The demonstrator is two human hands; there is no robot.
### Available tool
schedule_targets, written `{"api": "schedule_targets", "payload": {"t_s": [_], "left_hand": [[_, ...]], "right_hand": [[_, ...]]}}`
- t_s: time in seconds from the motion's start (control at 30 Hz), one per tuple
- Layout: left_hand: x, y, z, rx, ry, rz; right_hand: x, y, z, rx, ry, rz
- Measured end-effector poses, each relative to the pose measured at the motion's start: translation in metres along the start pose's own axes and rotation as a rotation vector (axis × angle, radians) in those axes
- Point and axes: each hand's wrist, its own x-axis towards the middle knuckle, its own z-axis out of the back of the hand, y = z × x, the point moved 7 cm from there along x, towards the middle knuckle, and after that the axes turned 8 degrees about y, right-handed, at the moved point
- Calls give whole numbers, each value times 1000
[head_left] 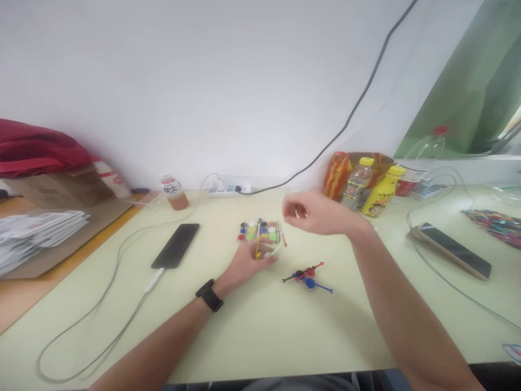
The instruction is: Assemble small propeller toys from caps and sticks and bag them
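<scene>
My left hand (252, 262), wearing a black watch (210, 295) at the wrist, curls around a few small plastic arrow spinners. A yellow arrow (258, 247) and a light green arrow (277, 248) stick out between its thumb and fingers. Just behind it, several coloured round discs (244, 231) lie in rows on the table. My right hand (309, 213) is raised above the table to the right, its fingers curled together; whether anything is in them is hidden by blur. Nearer me lies a small cluster of spinners with black, red and blue arrows (321, 288).
A black phone (176, 246) on a charging cable lies left, another phone (456, 251) right. Bottles, including a yellow one (382, 191), stand at the back right near a power strip (230, 187). A drink bottle (175, 193) stands back left, near stacked white packets (40, 233).
</scene>
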Motion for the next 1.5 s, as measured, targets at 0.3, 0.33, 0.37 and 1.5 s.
{"api": "schedule_targets", "payload": {"t_s": [0.3, 0.33, 0.37, 1.5], "left_hand": [[1, 4, 7, -100, -74, 14], [1, 5, 6, -117, -67, 21], [2, 6, 6, -131, -56, 20], [0, -1, -1, -12, 0, -40]], "right_hand": [[9, 15, -107, -306, 760, -227], [10, 18, -111, -346, 766, -247], [12, 20, -115, -381, 768, -268], [-19, -49, 18, 126, 152, -97]]}}
